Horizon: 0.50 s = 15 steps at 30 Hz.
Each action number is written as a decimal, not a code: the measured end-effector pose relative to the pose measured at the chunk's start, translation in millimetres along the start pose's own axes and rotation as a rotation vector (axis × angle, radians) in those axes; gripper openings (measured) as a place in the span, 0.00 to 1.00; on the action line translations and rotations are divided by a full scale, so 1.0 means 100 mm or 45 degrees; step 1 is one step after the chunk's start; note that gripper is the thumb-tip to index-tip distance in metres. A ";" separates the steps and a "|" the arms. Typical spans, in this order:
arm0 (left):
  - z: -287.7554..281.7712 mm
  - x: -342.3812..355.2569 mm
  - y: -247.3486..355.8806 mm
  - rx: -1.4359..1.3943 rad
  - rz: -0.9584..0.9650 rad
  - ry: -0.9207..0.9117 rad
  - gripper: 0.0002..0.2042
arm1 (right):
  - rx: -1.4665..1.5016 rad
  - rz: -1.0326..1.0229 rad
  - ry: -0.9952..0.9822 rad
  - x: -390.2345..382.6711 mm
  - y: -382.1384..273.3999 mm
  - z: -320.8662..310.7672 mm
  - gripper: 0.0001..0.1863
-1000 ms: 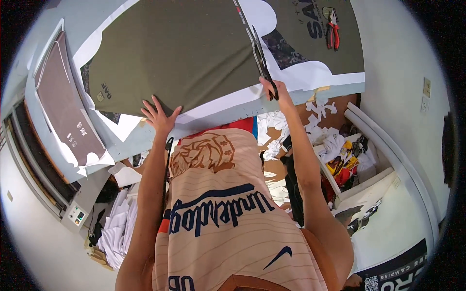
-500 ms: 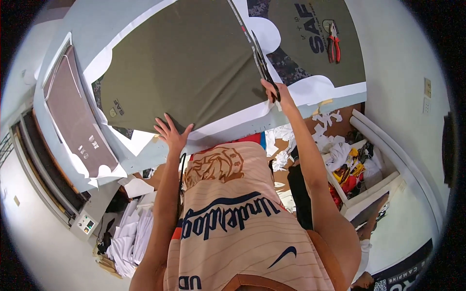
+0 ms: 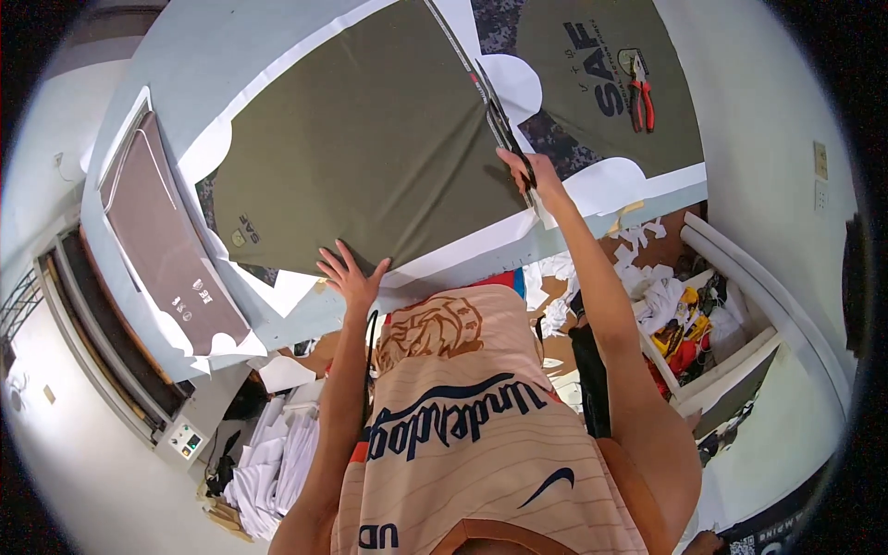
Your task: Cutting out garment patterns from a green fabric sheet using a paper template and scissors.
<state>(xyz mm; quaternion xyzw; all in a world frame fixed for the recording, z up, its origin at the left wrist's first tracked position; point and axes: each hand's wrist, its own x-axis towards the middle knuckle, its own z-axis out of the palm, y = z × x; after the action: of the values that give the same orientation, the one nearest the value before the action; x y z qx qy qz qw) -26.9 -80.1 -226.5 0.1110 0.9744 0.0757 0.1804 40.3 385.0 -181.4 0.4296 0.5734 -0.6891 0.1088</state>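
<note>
Across the table lies a large olive-green fabric panel [image 3: 361,148] with white margins and a small camouflage patch at its left end. My left hand [image 3: 351,277] rests on its near edge, fingers spread and flat. In my right hand [image 3: 536,178] is a pair of black-handled scissors [image 3: 502,118], blades pointing away from me along the panel's right edge. A narrow printed strip [image 3: 453,42] runs beside the blades, and a white cut end hangs by the hand. Whether the blades are parted is hard to see.
Further right lies another olive and camouflage panel [image 3: 555,83], with red-handled pliers [image 3: 640,97] on it. At left is a brownish panel [image 3: 166,231]. Below the table, white scraps [image 3: 647,254] litter the floor near a box of coloured cloth [image 3: 689,342]. White cloth [image 3: 273,462] is piled lower left.
The scissors and my right hand have moved slightly farther along the panel's edge. My left hand keeps its place on the fabric. The whole view has shifted a little.
</note>
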 end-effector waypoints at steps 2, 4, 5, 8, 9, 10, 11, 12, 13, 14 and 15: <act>-0.01 -0.02 0.00 -0.007 0.014 0.011 0.63 | -0.030 0.049 0.038 0.02 -0.04 0.02 0.30; -0.03 -0.04 0.01 -0.014 0.022 0.022 0.63 | -0.094 0.074 0.032 -0.01 -0.06 0.01 0.30; -0.04 -0.04 0.02 0.011 0.005 0.009 0.64 | -0.085 0.068 0.034 0.00 -0.04 -0.01 0.30; -0.03 -0.05 0.04 0.043 -0.015 -0.011 0.64 | -0.107 0.056 0.022 0.03 -0.07 -0.01 0.31; -0.01 -0.08 0.03 0.026 0.006 0.000 0.64 | -0.088 0.034 -0.015 0.04 -0.14 -0.02 0.31; 0.01 -0.11 0.02 0.009 0.027 0.010 0.64 | -0.068 0.014 -0.051 0.05 -0.20 -0.01 0.32; 0.00 -0.03 0.10 0.012 0.026 -0.022 0.64 | -0.084 0.035 -0.027 0.16 -0.19 -0.06 0.33; -0.03 -0.03 0.06 0.023 0.024 0.004 0.64 | -0.074 0.013 -0.041 0.20 -0.29 0.01 0.33; -0.05 -0.05 0.01 0.021 0.022 0.020 0.64 | -0.082 0.042 -0.027 0.24 -0.40 0.07 0.33; -0.02 -0.13 0.03 0.013 0.023 0.008 0.64 | -0.096 0.096 0.000 0.23 -0.42 0.06 0.33; -0.01 -0.20 0.06 -0.001 0.017 0.005 0.64 | -0.125 0.068 -0.007 0.23 -0.37 0.01 0.33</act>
<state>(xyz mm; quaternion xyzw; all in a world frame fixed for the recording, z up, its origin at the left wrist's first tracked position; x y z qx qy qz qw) -7.6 -79.3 -217.7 0.1174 0.9739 0.0776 0.1781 2.1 403.7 -172.3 0.4370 0.5946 -0.6580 0.1497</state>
